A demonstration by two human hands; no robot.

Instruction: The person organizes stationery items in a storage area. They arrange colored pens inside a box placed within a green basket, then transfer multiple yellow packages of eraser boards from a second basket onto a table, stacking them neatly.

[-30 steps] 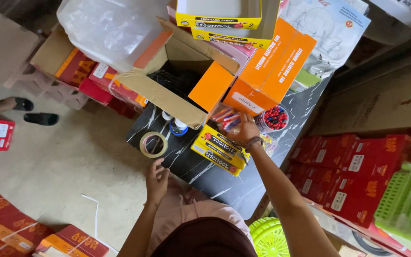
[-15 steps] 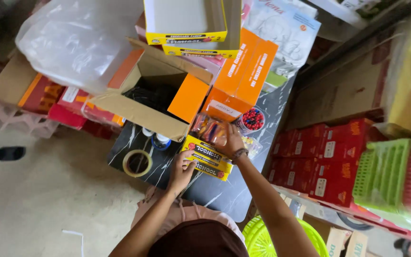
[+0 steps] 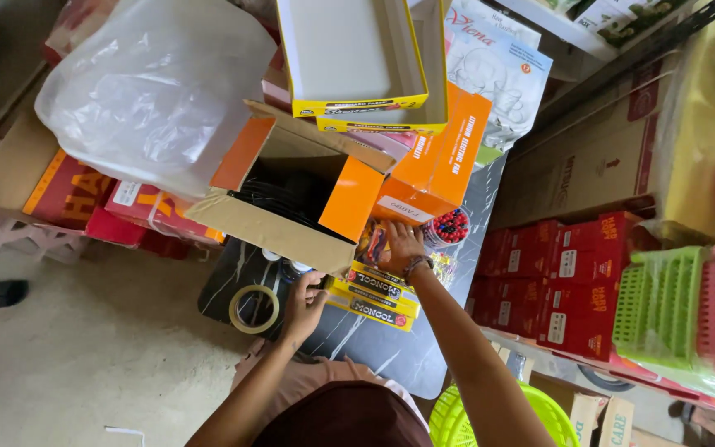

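Since half a second back our left hand (image 3: 304,302) has closed in on the near end of the yellow pencil boxes (image 3: 374,300), and our right hand (image 3: 401,246) has slid up to their far end, so we now have the stack bracketed from both sides; we judge the work has gone from reaching to getting hold of it

Our left hand is partly curled with the fingertips touching the end of the stack, while our right lies flat with fingers spread on the colourful packet at the top of the pile; neither is closed round anything that we can see

These boxes are long, flat and yellow with dark bands, stacked a few high and slightly fanned, lying on the dark marbled bench (image 3: 374,356) just below the open orange carton (image 3: 299,199)

A roll of tape (image 3: 254,309) sits near our left hand, and a tub of red-capped pens (image 3: 448,225) stands just beside our right
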